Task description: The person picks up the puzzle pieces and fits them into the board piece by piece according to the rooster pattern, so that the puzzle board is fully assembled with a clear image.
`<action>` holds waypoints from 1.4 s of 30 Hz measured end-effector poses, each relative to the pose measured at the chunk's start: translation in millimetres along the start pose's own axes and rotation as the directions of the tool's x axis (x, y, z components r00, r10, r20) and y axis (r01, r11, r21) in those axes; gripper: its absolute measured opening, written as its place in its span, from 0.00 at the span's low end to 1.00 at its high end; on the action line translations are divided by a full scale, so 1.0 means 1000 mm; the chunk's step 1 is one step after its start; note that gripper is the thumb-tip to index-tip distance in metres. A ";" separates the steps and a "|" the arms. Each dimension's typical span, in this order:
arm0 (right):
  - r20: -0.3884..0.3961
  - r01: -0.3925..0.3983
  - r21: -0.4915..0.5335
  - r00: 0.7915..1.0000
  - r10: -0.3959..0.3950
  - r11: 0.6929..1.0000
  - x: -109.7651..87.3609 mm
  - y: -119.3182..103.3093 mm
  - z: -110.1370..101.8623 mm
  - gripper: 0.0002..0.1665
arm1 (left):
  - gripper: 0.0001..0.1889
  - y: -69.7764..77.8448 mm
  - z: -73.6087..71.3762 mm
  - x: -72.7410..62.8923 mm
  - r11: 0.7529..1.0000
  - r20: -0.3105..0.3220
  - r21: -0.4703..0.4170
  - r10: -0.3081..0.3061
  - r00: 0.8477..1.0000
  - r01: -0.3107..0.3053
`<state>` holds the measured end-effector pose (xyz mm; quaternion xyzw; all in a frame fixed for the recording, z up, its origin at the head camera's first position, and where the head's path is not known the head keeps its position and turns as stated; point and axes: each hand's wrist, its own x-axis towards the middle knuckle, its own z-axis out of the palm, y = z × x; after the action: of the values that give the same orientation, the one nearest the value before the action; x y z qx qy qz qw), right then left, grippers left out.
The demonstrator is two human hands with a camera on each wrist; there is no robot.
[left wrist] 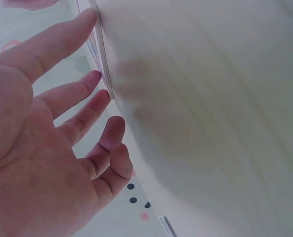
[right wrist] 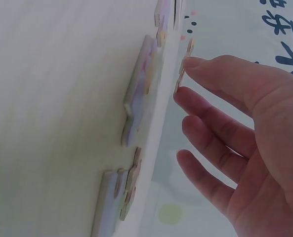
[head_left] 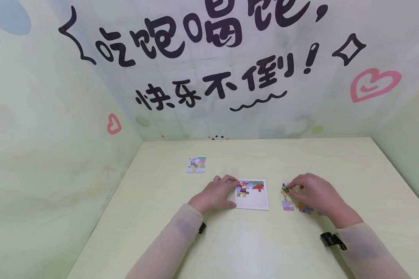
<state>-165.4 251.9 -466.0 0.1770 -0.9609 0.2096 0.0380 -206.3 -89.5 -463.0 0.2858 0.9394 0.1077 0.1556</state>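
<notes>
My left hand (head_left: 215,194) rests at the left side of a square white puzzle tray (head_left: 256,200). Its thumb touches near the lower left corner and the forefinger the upper left, both fairly straight. Joined pieces with a rooster picture (head_left: 243,186) fill the tray's top and part of its left side; bare white shows below them. To the right of the tray, my right hand (head_left: 312,193) pinches a puzzle piece (right wrist: 189,48) between thumb and forefinger, raised off the table in the right wrist view. Several loose pieces (head_left: 288,205) lie beneath and beside this hand, partly hidden by it.
A small square picture card (head_left: 196,164) with a similar rooster lies behind the left hand, farther back on the pale table (head_left: 251,248). Printed walls (head_left: 195,124) enclose the table at the back and both sides. Each wrist wears a black strap (head_left: 333,240).
</notes>
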 end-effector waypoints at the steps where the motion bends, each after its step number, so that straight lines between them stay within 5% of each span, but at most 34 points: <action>1: -0.006 0.009 -0.002 1.000 -0.009 1.000 0.000 0.000 0.000 0.11 | 0.40 0.000 0.000 0.000 1.000 0.000 -0.001 0.001 1.000 -0.001; 20: 0.007 0.008 0.012 1.000 -0.009 1.000 0.005 -0.016 0.010 0.09 | 0.41 0.002 0.003 -0.001 1.000 0.003 -0.012 -0.004 1.000 0.004; 42: 0.000 0.203 -0.053 0.979 -0.203 0.978 0.023 -0.046 0.021 0.08 | 0.41 0.002 0.001 0.000 1.000 -0.003 0.000 -0.003 1.000 0.003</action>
<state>-170.8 196.3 -463.9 0.2724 -0.9429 0.1797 0.0663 -204.9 -87.8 -462.8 0.2843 0.9401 0.1081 0.1541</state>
